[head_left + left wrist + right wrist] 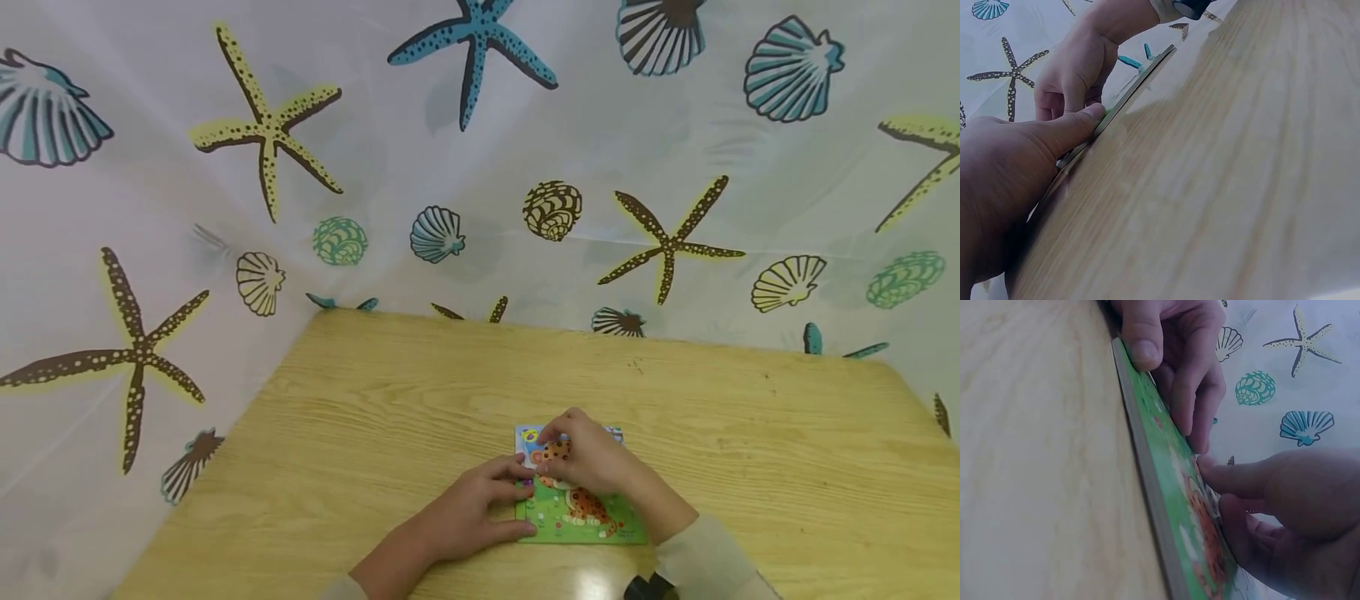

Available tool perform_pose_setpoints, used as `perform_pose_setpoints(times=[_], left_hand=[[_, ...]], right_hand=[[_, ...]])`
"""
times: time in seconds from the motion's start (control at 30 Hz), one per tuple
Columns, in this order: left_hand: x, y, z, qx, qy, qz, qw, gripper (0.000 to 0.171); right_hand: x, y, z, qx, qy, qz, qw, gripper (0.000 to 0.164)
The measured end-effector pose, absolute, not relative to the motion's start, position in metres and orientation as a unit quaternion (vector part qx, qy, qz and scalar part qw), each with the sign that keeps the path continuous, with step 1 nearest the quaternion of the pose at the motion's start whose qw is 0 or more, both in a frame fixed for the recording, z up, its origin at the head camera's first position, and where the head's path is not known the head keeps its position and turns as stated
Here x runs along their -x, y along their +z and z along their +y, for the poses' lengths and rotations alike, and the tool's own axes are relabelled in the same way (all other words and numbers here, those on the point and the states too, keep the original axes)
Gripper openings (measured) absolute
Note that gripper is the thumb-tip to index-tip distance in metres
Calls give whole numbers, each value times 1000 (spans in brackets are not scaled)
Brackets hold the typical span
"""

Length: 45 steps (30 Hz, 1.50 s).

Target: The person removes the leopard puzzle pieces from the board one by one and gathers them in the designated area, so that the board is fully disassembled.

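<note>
A flat picture puzzle board (pixel 551 529) lies on the table, showing a spotted leopard on green grass under a blue sky. My left hand (pixel 480 508) rests along its left side, the thumb near the lower left corner and the fingers spread, reaching onto the picture. Over the upper part, my right hand (pixel 592 458) pinches a puzzle piece (pixel 553 451) with the leopard's head between thumb and forefinger. In the right wrist view, the board's thick grey edge shows, and the right hand's fingertips are at the picture surface. The piece's outline is mostly hidden.
The wooden table (pixel 375 400) spreads around the board. A white cloth (pixel 390 158) printed with starfish and shells hangs behind and at the sides. A black object (pixel 649 587) sits by the right sleeve at the wrist.
</note>
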<state>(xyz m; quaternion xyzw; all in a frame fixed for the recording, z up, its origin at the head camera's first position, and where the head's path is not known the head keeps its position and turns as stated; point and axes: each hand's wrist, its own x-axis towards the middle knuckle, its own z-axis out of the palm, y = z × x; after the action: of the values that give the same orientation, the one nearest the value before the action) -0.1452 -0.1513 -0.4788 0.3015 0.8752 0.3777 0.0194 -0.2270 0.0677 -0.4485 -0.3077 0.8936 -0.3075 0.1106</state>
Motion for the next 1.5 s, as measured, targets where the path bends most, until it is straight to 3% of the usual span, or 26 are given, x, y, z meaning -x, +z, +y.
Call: perform_pose_setpoints(times=[0.1, 0.23, 0.6, 0.83, 0.97, 1.27, 1.5], left_hand=[[144, -478, -151, -301, 380, 874, 24, 48], [144, -478, -151, -299, 381, 874, 29, 48], [143, -478, -158, -297, 383, 874, 27, 48], [143, -476, -159, -303, 381, 873, 21, 47], [143, -478, -156, -304, 385, 871, 19, 48], [144, -477, -153, -307, 382, 872, 17, 48], [145, -480, -153, -306, 380, 873, 13, 48]], right_hand=[[227, -449, 68, 285, -304, 903, 107, 39], [229, -449, 67, 287, -298, 905, 102, 46], [232, -443, 59, 316, -272, 902, 113, 43], [240, -437, 54, 300, -291, 894, 165, 39], [244, -436, 56, 282, -302, 893, 177, 44], [240, -438, 61, 252, -342, 889, 172, 44], [234, -440, 67, 291, -375, 867, 149, 40]])
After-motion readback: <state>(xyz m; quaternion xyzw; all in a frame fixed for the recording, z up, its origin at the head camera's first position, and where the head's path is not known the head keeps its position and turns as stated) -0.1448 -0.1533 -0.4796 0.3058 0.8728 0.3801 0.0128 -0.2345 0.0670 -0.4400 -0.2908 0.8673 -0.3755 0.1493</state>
